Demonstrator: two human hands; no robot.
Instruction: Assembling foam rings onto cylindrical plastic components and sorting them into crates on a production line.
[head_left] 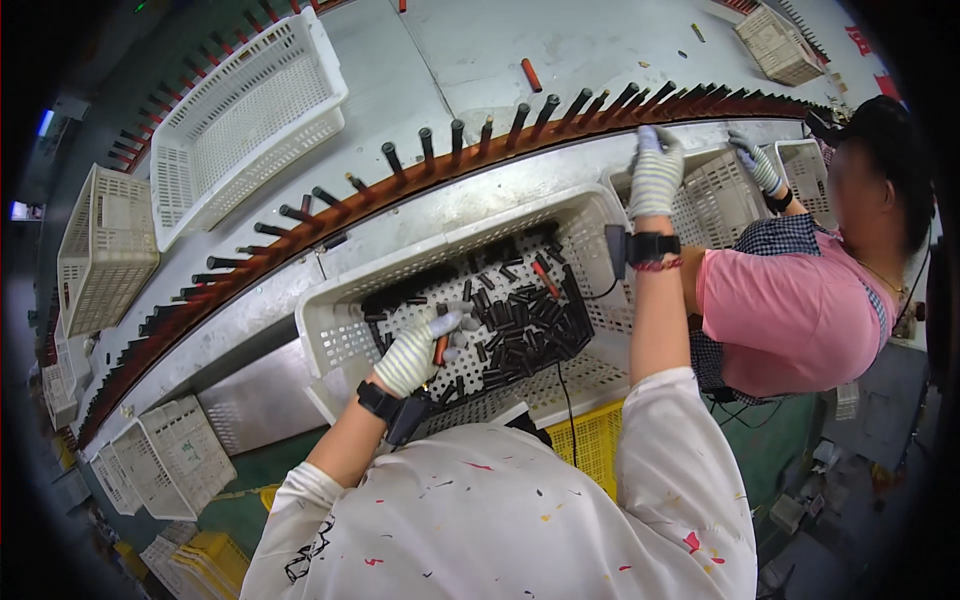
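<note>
My left hand [408, 358], in a striped knit glove with grey fingertips, is over a white plastic basket [448, 243]. Its fingers are closed around a short orange-brown tube [441, 347] with a dark end. Many short black tubes [512, 315] lie loose on the basket's perforated bottom, with a reddish one [545, 279] among them. My right hand [656, 178], gloved alike, reaches forward to a long reddish-brown rail [470, 167] lined with upright dark rods [518, 124]. Its fingers are drawn together at the rods, and whatever they hold is hidden.
At my right a person in a pink shirt [790, 320] works at the same rail, a gloved hand [757, 165] near it. A large white crate [250, 120] stands beyond the rail at left. Below the basket is a yellow crate [590, 447]. An orange tube [530, 75] lies on the grey surface.
</note>
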